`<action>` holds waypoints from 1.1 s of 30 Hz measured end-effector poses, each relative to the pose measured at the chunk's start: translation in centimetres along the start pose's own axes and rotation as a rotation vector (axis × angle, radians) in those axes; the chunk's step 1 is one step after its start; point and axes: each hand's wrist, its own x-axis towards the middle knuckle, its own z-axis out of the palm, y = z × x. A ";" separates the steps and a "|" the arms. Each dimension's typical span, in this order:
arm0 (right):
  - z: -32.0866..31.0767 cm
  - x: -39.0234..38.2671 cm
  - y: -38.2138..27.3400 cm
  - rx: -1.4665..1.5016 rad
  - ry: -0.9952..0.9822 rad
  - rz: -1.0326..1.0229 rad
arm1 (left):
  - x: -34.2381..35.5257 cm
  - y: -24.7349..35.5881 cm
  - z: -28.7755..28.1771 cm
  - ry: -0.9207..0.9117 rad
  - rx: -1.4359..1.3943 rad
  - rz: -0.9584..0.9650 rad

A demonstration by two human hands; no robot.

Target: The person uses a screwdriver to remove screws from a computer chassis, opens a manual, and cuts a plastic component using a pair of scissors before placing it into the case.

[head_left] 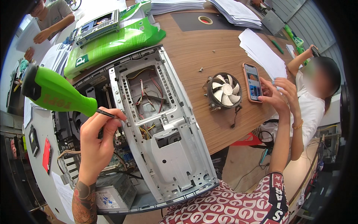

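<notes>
The left hand (97, 136) pinches narrowly the thin metal shaft of a green plastic screwdriver (57, 89), above the open grey metal computer case (167, 149); reddish letters mark its handle. The right hand (275, 99) is half open, its fingertips at the pink-framed phone (253, 83) on the brown wooden worktop (214, 132). A shiny green plastic bag (123, 44) bears one white letter

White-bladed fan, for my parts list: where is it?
In the head view, the fan lies right of centre on the wooden tabletop, between computer case and phone.
</notes>
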 end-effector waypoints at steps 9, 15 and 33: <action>0.6 -0.1 -0.4 0.379 -0.055 0.154 | 0.0 0.1 0.0 0.002 -0.017 -0.009; 1.8 1.4 0.0 0.290 0.045 0.134 | -0.1 0.2 -0.2 -0.004 0.021 -0.001; 2.7 -8.8 10.7 0.001 0.687 0.212 | 0.1 0.3 -0.1 0.005 -0.007 -0.022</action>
